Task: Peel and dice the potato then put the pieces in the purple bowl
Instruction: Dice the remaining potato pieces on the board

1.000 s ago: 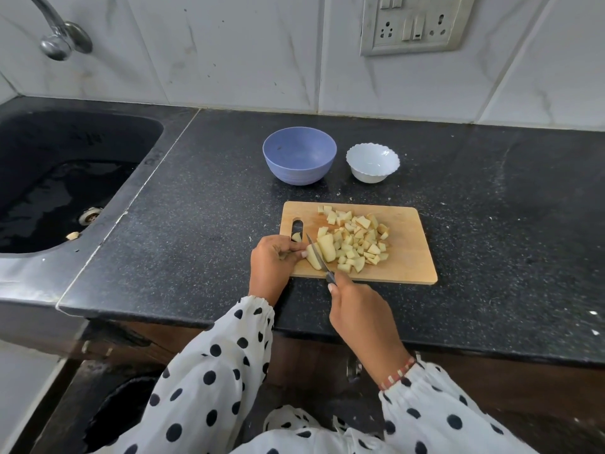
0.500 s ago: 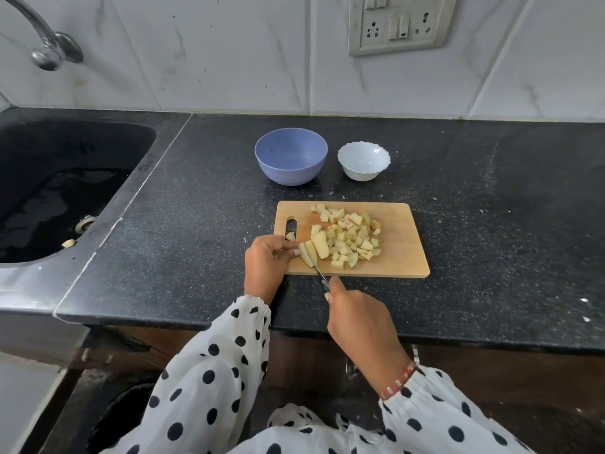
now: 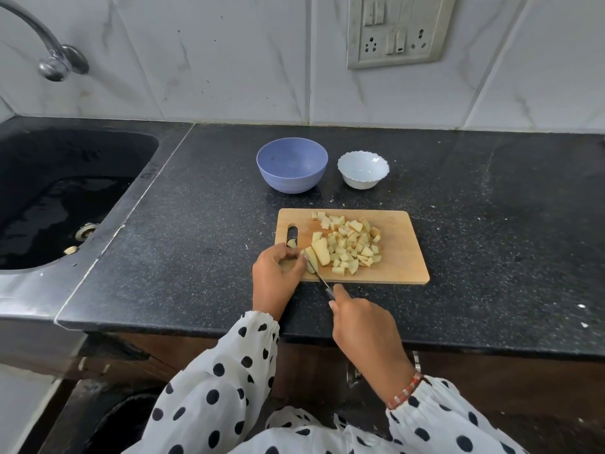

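A wooden cutting board (image 3: 402,257) lies on the black counter with a heap of diced potato pieces (image 3: 352,247) on it. At the board's left end my left hand (image 3: 276,275) holds a peeled potato wedge (image 3: 311,255) with curled fingers. My right hand (image 3: 363,326) grips a small knife (image 3: 322,280) whose blade crosses that wedge. A larger cut slice (image 3: 321,251) lies just right of the blade. The purple bowl (image 3: 292,165) stands behind the board and looks empty.
A white scalloped bowl (image 3: 363,170) stands right of the purple one. A black sink (image 3: 59,194) with a tap (image 3: 52,57) lies to the left. A socket panel (image 3: 397,29) hangs on the tiled wall. Bare counter stretches to the right.
The knife has drawn back toward me through the wedge, and my right hand has slid a little nearer the counter's edge. The left hand stays on the wedge.
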`<state>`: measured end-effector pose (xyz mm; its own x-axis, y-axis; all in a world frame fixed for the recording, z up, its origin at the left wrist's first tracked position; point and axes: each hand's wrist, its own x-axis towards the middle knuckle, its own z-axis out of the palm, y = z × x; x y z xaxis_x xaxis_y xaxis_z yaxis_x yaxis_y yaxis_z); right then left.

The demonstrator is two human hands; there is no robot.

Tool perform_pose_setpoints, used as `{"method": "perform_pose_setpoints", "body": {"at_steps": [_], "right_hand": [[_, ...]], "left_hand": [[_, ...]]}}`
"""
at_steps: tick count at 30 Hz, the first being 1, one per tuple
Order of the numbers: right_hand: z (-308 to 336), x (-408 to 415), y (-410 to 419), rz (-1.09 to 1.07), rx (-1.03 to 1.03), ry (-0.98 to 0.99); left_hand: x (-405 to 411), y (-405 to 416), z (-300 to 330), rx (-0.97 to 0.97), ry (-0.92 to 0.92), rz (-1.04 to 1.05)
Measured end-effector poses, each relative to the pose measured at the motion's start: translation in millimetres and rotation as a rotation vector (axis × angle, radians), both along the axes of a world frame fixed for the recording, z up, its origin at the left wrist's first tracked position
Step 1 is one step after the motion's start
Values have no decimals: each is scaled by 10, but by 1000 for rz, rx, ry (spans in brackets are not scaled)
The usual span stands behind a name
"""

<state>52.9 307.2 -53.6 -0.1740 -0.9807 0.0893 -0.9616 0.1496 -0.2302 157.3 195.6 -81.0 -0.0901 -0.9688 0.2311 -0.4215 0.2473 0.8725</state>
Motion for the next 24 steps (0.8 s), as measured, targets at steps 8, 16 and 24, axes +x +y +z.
{"method": "perform_pose_setpoints", "body": {"at_steps": [8,16,24], "right_hand": [[-45,57,-157,-6,22,52],[-42,13,-160,63,48,254],[-2,-90,-176,21,-46,-66]], "left_hand": [[-39,33,51,30,16,31],[-61,31,82,116,19,69],[-75,76,73,155,4,68]]}}
